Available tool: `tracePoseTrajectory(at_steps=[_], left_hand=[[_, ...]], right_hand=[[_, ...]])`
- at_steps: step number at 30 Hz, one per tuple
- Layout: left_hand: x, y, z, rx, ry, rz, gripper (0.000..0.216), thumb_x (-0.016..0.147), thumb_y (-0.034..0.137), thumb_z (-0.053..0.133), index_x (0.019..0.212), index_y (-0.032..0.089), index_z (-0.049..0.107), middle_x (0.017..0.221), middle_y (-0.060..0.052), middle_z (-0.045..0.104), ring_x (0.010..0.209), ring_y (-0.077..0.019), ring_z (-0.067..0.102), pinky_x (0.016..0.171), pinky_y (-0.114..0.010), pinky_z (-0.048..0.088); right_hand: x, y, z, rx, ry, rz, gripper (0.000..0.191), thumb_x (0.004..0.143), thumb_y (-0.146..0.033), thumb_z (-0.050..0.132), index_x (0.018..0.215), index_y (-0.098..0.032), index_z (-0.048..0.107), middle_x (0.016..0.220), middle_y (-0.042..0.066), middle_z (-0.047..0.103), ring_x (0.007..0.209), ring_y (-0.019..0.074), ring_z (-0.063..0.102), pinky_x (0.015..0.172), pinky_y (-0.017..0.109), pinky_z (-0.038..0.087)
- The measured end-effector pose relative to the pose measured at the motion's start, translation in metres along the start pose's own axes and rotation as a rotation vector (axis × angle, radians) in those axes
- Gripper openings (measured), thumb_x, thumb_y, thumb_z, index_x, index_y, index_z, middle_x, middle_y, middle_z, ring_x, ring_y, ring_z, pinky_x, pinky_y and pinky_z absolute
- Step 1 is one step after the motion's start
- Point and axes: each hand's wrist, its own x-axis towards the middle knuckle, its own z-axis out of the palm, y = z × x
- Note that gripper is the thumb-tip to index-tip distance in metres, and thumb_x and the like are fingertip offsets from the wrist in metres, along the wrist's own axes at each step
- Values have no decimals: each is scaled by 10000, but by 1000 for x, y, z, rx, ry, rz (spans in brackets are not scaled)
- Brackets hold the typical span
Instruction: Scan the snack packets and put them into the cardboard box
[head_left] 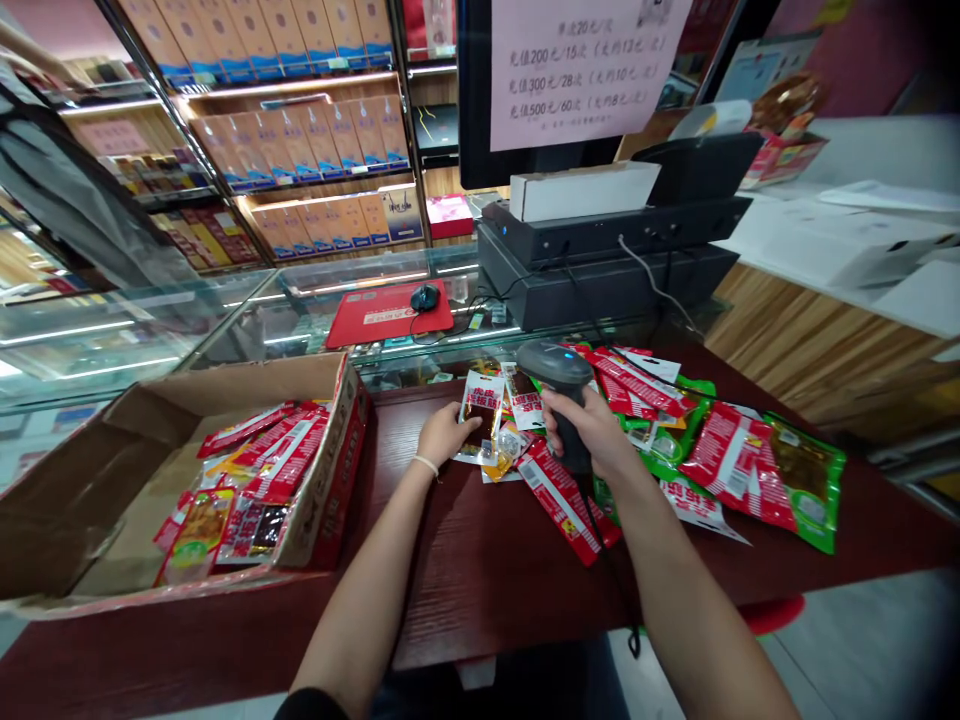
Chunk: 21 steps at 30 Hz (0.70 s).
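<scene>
My left hand (444, 434) grips the edge of a white snack packet (482, 400) with a brown window and red lettering, thumb on its front. In my right hand (589, 425) is a black barcode scanner (556, 366), held by its handle with its head turned left toward that packet. A small blue light shows on top of it. Around and beneath both hands lies a loose pile of snack packets; a red one (559, 500) is just below the scanner, and a green-edged one (810, 480) lies at the far right.
An open cardboard box (319, 490) with several packets inside stands at the left. Behind are a red mouse pad (360, 318), a computer mouse (424, 297), a cash drawer (600, 275) and a monitor (474, 100). The scanner's cable hangs over the dark red tabletop (457, 590).
</scene>
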Motion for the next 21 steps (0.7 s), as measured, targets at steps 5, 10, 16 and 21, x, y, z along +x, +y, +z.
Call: tracePoseTrajectory(at_steps=[5,10,16,21], left_hand=[[-3,-8,-5,-766,283,29,340,746,444,694,939,172,625,896,-47,704,783,-166,652,744,-275,490],[-7,-7,-14,-1166,446,-39,444,701,399,762,1064,221,581,1010,-24,693,801,-142,670,749,-284,527],[-10,3,-6,-1285,425,-55,479,643,312,817,1065,208,615,1037,-52,708,913,-184,683,837,-341,530],[-12,8,-3,-1364,436,-151,431,617,277,839,986,173,642,976,-53,722,953,-178,675,894,-346,505]], right_hand=[[1,5,5,-19,-11,9,324,775,-449,711,896,-230,507,571,-75,542,367,95,467,330,217,386],[2,10,13,-51,-23,11,327,764,-458,718,816,-223,497,546,-68,531,368,93,453,330,223,390],[4,18,18,-42,5,-20,356,779,-458,706,902,-256,439,548,-90,537,363,99,454,318,209,374],[2,17,21,-138,-37,54,378,758,-465,721,887,-262,428,537,-95,527,347,95,446,312,205,363]])
